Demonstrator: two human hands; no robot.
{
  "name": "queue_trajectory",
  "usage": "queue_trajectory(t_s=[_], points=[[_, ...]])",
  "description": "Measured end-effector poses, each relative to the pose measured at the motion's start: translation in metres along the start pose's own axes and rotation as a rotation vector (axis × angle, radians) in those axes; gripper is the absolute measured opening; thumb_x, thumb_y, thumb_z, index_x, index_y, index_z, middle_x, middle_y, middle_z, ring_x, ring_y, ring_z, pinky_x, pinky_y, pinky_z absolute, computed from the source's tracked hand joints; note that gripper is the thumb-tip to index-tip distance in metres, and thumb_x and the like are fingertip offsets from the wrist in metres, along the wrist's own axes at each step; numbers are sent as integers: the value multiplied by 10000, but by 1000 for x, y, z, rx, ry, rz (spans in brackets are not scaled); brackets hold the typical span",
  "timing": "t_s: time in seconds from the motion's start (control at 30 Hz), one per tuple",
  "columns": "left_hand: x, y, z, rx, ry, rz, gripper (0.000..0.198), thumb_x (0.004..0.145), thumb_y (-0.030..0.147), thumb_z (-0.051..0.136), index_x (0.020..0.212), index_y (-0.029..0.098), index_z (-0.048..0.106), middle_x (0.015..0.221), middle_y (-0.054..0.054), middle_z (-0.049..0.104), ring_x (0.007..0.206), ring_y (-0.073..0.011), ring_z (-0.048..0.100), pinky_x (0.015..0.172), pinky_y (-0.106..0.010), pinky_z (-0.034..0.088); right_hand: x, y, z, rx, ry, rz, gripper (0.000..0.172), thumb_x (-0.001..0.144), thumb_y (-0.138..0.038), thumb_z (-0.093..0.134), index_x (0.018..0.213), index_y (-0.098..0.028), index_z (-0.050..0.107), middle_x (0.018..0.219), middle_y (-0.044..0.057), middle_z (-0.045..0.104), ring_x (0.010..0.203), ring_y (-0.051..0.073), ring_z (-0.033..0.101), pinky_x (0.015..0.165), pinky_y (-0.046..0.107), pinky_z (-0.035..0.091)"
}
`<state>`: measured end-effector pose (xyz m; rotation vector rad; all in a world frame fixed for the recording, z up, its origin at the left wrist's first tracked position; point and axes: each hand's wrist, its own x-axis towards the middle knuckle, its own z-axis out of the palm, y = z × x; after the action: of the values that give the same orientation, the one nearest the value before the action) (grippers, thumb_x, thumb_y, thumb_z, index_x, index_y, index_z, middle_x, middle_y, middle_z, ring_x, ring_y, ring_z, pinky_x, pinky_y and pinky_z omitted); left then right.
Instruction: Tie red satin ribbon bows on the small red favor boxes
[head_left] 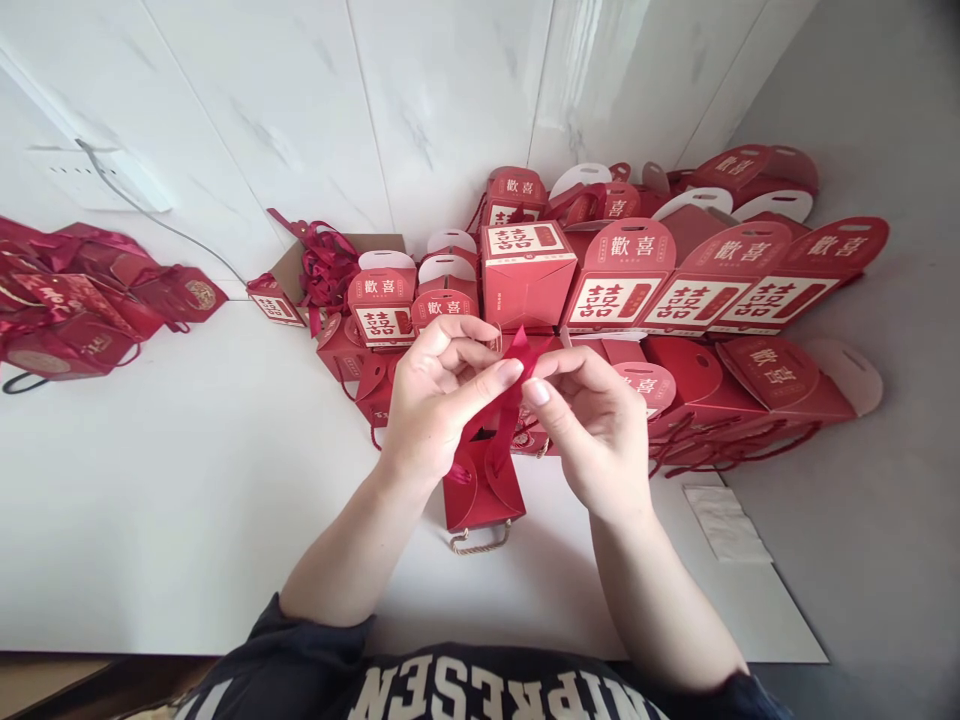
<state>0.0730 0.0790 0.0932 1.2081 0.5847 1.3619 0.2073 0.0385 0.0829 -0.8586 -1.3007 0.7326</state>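
My left hand (439,395) and my right hand (596,430) meet above a small red gift box (484,490) that stands on the white table (187,500). Both pinch a dark red ribbon (514,395) between thumb and fingers, the ribbon running down to the box's top flaps. The box has a twisted rope handle at its near side. My hands hide part of the ribbon and the box's upper edge.
Many red gift boxes (529,270) with white labels are piled against the marble wall and to the right. A cardboard box with red ribbons (326,265) sits behind left. Red bags (82,300) lie far left. A white tissue (724,520) lies near the table's right edge.
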Motion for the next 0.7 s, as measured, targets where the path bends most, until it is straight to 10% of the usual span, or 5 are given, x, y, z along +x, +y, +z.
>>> queue_trajectory(t_s=[0.57,0.7], points=[[-8,11,-3,132,-26,27,274,732,263,822,865,214,587,713,13,708,665,-148,667,670,-268,525,4,-10,-3,-23,18,5,88,853,-272,726,811,-226,663,787,-1,664,695,146,601,608,276,512],[-10,8,-21,219,-234,-13,315,737,216,805,985,222,612,890,-30,723,817,-176,697,768,-285,549,2,-18,-4,-91,77,-73,92,862,-248,716,790,-233,661,773,7,670,721,169,626,650,309,528]])
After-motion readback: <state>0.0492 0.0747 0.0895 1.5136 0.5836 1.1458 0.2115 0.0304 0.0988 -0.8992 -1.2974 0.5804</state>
